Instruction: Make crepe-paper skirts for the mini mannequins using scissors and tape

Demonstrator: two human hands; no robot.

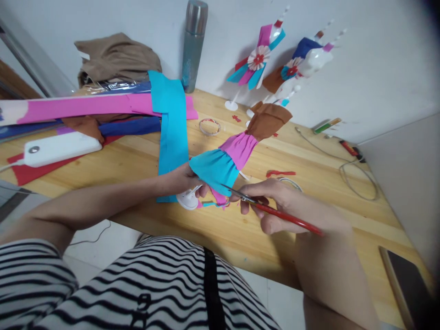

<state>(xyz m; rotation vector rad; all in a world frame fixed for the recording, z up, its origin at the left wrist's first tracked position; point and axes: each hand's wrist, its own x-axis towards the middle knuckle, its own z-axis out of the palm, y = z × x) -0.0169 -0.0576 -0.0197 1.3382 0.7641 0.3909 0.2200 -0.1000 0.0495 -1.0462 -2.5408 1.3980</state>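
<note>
My left hand (184, 178) is closed around the lower end of a paper-dressed figure (237, 149), made of gathered blue, pink and brown crepe paper, just above its white round base (187, 200). The figure lies tilted over the wooden table (309, 183). My right hand (271, 204) grips red-handled scissors (285, 215), whose blades touch the blue paper's lower edge by the base.
Long pink (85, 106), blue (172, 123) and red crepe strips lie at the left with a white glue gun (58, 149). A metal flask (193, 46), two finished figures (256, 62) (302, 62), a tape ring (209, 126), wire (357, 178) and a phone (409, 284) stand around.
</note>
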